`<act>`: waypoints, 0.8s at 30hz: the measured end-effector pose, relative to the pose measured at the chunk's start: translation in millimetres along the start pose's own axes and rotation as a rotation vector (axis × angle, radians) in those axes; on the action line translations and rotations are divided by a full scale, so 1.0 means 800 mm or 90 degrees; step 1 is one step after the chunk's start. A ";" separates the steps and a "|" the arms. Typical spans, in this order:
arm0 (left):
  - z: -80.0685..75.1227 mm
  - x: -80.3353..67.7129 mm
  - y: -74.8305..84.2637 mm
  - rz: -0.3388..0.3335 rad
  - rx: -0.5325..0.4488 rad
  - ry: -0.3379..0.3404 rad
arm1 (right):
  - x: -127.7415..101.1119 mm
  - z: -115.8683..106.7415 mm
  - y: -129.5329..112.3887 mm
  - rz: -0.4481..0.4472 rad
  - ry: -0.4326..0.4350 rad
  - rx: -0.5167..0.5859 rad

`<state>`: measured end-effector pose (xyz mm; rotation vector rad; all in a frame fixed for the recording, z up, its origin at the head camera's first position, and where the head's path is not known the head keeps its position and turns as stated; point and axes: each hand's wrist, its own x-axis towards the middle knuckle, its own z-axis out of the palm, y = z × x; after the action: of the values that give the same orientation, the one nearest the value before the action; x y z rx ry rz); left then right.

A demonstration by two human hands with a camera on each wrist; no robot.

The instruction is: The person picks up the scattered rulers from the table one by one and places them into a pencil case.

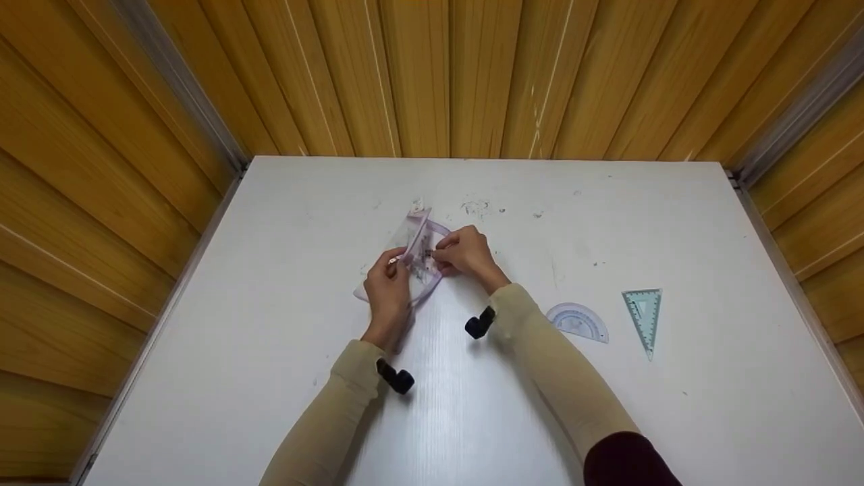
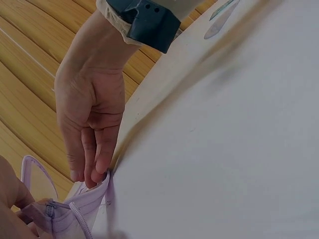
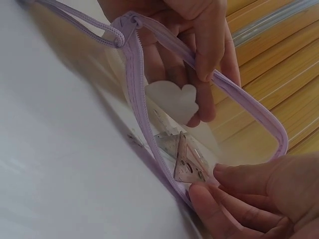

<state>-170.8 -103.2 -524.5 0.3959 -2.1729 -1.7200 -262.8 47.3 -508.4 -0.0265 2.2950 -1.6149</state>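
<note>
My left hand (image 1: 389, 290) grips a clear pouch with lavender zipper edging (image 3: 134, 79) by one side of its mouth. The pouch stands tilted over the white table, unzipped, with its mouth spread wide in the right wrist view. At that mouth, the thumb and forefinger of my right hand (image 1: 467, 253) pinch the corner of a small clear triangular set square (image 3: 188, 163). Most of the set square lies within the pouch opening. A white cloud-shaped patch (image 3: 173, 99) shows on the pouch, and a lavender cord loop (image 3: 82, 20) hangs from its zipper end.
A clear protractor (image 1: 578, 322) lies on the white table (image 1: 270, 283) beside my right forearm. Further right is a teal triangular set square (image 1: 644, 317). Yellow wood-look panels (image 1: 445, 74) rise behind the table's far edge and at both sides.
</note>
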 end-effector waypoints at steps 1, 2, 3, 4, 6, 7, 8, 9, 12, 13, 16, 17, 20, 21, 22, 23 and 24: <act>0.000 0.000 0.000 -0.001 0.002 0.000 | 0.000 0.000 0.000 0.000 0.002 -0.002; 0.000 0.000 0.000 -0.001 0.004 -0.001 | 0.000 0.000 0.001 0.001 0.006 -0.005; 0.000 0.000 0.000 -0.001 0.005 -0.003 | 0.000 0.000 0.001 0.002 0.008 -0.005; 0.000 0.000 0.000 -0.001 0.006 -0.004 | 0.001 0.000 0.001 0.002 0.008 -0.006; 0.000 -0.001 0.000 -0.004 0.004 -0.007 | 0.001 0.000 0.002 0.001 0.009 -0.007; -0.001 0.000 0.000 -0.005 0.003 -0.008 | 0.001 0.000 0.002 -0.002 0.009 -0.007; -0.001 0.000 0.000 -0.006 0.000 -0.008 | 0.001 -0.001 0.003 -0.005 0.008 -0.005; -0.001 0.000 -0.001 -0.006 -0.003 -0.008 | 0.001 -0.002 0.003 -0.008 0.006 -0.002; -0.003 0.000 -0.001 -0.006 -0.006 -0.009 | -0.002 -0.006 0.002 -0.023 0.002 -0.007; -0.003 0.000 -0.001 -0.006 -0.008 -0.011 | -0.004 -0.008 0.002 -0.027 0.001 -0.010; -0.003 0.000 -0.002 -0.007 -0.011 -0.017 | -0.009 -0.019 0.000 -0.039 -0.006 -0.024; -0.004 0.000 -0.002 -0.005 -0.013 -0.018 | -0.012 -0.023 -0.001 -0.043 -0.011 -0.028; -0.004 0.000 -0.002 0.007 -0.012 -0.018 | -0.018 -0.036 -0.003 -0.054 -0.023 -0.039; -0.004 0.000 -0.002 0.012 -0.011 -0.018 | -0.020 -0.040 -0.004 -0.057 -0.025 -0.042; -0.004 0.000 -0.002 0.017 -0.011 -0.017 | -0.021 -0.044 -0.004 -0.061 -0.027 -0.046; -0.004 0.000 -0.002 0.023 -0.010 -0.016 | -0.023 -0.048 -0.005 -0.065 -0.028 -0.047; -0.004 0.000 -0.002 0.024 -0.009 -0.014 | -0.025 -0.052 -0.005 -0.067 -0.026 -0.048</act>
<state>-169.2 -105.9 -525.3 0.3306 -2.1687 -1.7262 -256.3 87.6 -486.9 -0.1997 2.3573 -1.5612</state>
